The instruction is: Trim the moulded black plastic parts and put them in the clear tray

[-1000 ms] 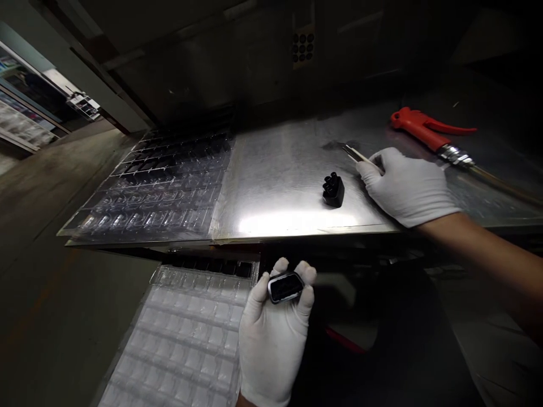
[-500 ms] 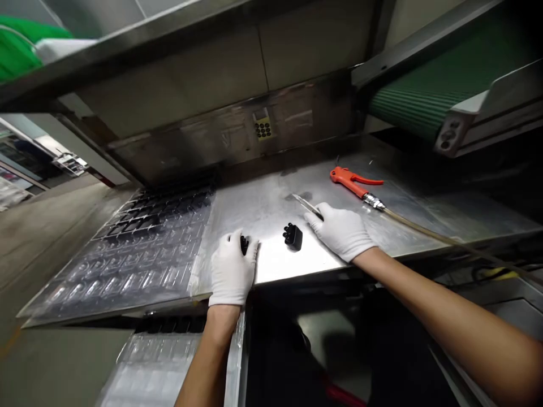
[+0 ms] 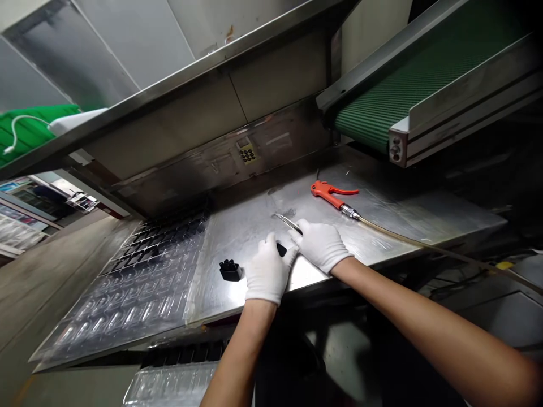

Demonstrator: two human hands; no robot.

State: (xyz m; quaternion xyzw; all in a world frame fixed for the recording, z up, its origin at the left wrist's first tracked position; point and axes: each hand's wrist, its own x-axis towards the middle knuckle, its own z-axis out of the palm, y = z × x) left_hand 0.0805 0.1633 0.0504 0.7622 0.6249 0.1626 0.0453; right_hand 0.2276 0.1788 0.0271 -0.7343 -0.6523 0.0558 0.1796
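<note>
My left hand [image 3: 266,275], in a white glove, rests on the steel table [image 3: 382,215] with its fingers closed around a small black plastic part [image 3: 281,249] that shows only partly. A second black part [image 3: 230,271] with round sockets on top sits on the table just left of that hand, apart from it. My right hand [image 3: 321,245], also gloved, lies beside the left and pinches metal tweezers [image 3: 288,222] that point up and left.
A red air blow gun [image 3: 328,192] with a hose lies behind the hands. Clear blister trays [image 3: 139,277] with several pockets cover the table's left part, and another tray [image 3: 169,384] lies below. A green conveyor [image 3: 403,90] overhangs at the right.
My left hand came up from below the table, set its black part down at the left, and moved right onto the other black part. The view tilted upward.
</note>
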